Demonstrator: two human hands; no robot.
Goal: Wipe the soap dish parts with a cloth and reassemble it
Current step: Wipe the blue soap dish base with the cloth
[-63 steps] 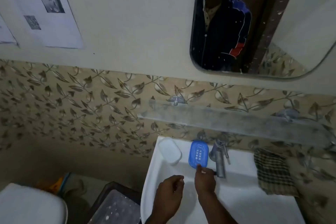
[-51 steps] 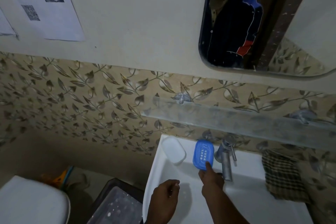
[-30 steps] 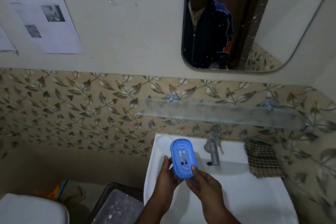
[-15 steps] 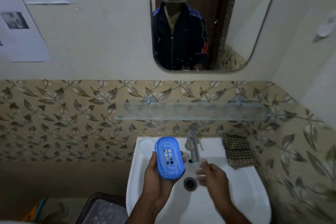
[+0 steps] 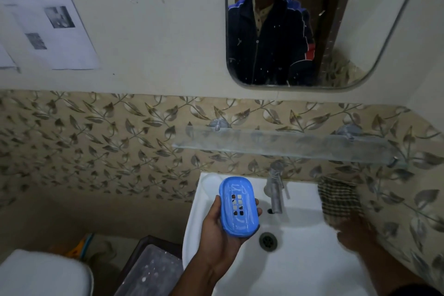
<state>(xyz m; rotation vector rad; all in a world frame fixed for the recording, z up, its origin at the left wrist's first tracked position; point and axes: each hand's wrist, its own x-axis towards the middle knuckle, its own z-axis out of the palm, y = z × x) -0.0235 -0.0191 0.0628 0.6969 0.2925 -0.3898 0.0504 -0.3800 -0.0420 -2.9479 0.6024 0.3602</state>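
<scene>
- Two hands work above a white sink [image 5: 312, 271].
- The left hand [image 5: 217, 230] cradles the blue soap dish tray [image 5: 239, 206], fingers curled round its edges, at 9 o'clock from the tap [image 5: 275, 190].
- The right hand [image 5: 353, 230], blurred, meets the checked cloth [image 5: 338, 197] at 3 o'clock; its grasp cannot be told.
- A clear soap dish base [image 5: 209, 181] rests on the sink's rim at 10 o'clock.

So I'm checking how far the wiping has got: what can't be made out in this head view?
- Right hand: motion-blurred at the checked cloth; whether it grips it cannot be told.
- White soap dish part on the sink corner: mostly hidden behind the blue tray held in the left hand.
- Blue tray's underside: faces away.
- Wet or dry surfaces: light too dim.
</scene>
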